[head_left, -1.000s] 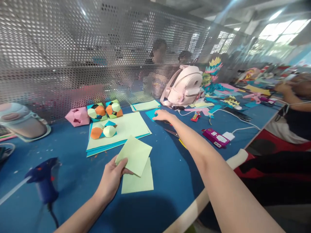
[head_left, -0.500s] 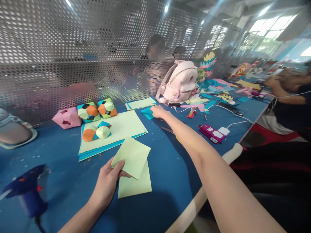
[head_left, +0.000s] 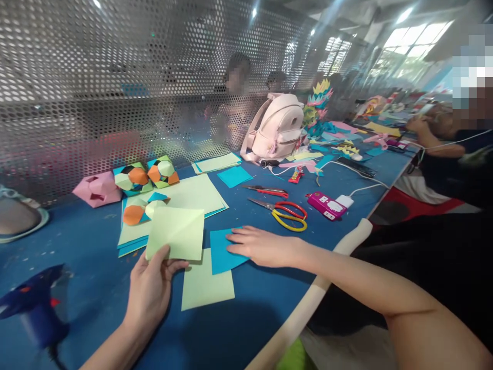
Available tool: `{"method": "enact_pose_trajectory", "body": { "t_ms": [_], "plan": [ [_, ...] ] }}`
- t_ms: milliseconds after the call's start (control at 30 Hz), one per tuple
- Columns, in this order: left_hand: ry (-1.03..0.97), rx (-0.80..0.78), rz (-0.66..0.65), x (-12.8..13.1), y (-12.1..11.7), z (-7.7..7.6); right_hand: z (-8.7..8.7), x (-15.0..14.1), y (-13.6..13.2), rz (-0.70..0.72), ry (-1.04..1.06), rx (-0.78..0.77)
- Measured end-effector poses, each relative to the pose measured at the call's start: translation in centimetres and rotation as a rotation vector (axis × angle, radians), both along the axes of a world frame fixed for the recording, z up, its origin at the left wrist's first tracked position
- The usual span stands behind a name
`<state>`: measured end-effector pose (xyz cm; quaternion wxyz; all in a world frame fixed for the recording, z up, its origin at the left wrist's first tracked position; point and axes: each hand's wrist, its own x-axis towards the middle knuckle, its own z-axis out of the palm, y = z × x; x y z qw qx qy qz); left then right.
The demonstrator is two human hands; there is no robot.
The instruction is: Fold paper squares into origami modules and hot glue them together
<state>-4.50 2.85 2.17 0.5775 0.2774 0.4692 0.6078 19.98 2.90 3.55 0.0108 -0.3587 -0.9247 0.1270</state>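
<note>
My left hand (head_left: 151, 285) pinches a pale green paper square (head_left: 179, 231) between thumb and fingers, raised over the table. My right hand (head_left: 265, 247) lies over a blue paper square (head_left: 222, 253), its fingers stretched out and slightly apart on the paper's right side. That blue square overlaps a second pale green square (head_left: 208, 288) lying on the table. Behind the raised paper is a stack of pale green and blue sheets (head_left: 206, 192), bearing a partly covered orange, green and blue paper piece (head_left: 135, 215). Another blue square (head_left: 234, 177) lies farther back.
Red-and-yellow-handled scissors (head_left: 290, 215) and red-handled scissors (head_left: 269, 191) lie beyond my right hand. A blue glue gun (head_left: 36, 303) stands left. Folded paper shapes (head_left: 133, 179), a pink backpack (head_left: 275, 128) and a purple power strip (head_left: 326, 205) sit farther off. A person (head_left: 442, 139) sits at right.
My right hand has come back from the far blue paper toward me, and a blue square now lies under it. My left hand has shifted left and turned its green square. Both scissors are now uncovered.
</note>
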Motion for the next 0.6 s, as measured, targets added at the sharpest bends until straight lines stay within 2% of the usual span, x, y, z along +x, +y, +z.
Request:
{"method": "enact_pose_trajectory", "body": {
  "t_ms": [67, 133, 167, 233, 300, 367, 400, 467, 533, 600],
  "plan": [
    [0.013, -0.014, -0.007, 0.2, -0.1, 0.1, 0.7, 0.6, -1.1, 0.014, 0.011, -0.130],
    [0.026, -0.029, -0.019, 0.5, -0.3, 0.3, 1.7, 1.0, -0.8, 0.019, 0.102, -0.290],
    [0.027, -0.035, -0.024, 0.6, -0.4, 0.4, 2.1, 1.0, -0.3, -0.022, 0.175, -0.355],
    [0.028, -0.038, -0.031, 1.0, -0.7, 0.7, 2.4, 0.4, 0.8, -0.213, 0.392, -0.464],
    [0.034, -0.029, -0.037, 1.3, -1.1, 0.8, 1.9, -1.1, 1.7, -0.384, 0.703, -0.628],
    [0.048, -0.011, -0.048, 1.6, -1.4, 0.7, 0.9, -3.0, 2.2, -0.412, 0.966, -0.820],
    [0.056, -0.005, -0.062, 1.7, -1.6, 0.6, 0.4, -4.0, 2.3, -0.431, 1.047, -0.858],
    [0.075, -0.003, -0.106, 1.8, -1.8, 0.3, -0.3, -5.4, 2.7, -0.487, 1.120, -0.819],
    [0.101, -0.012, -0.154, 1.8, -1.9, -0.1, -0.5, -5.8, 3.8, -0.553, 1.093, -0.679],
    [0.126, -0.022, -0.176, 1.7, -1.9, -0.4, -0.3, -5.0, 6.1, -0.621, 1.036, -0.525]
  ]
}}
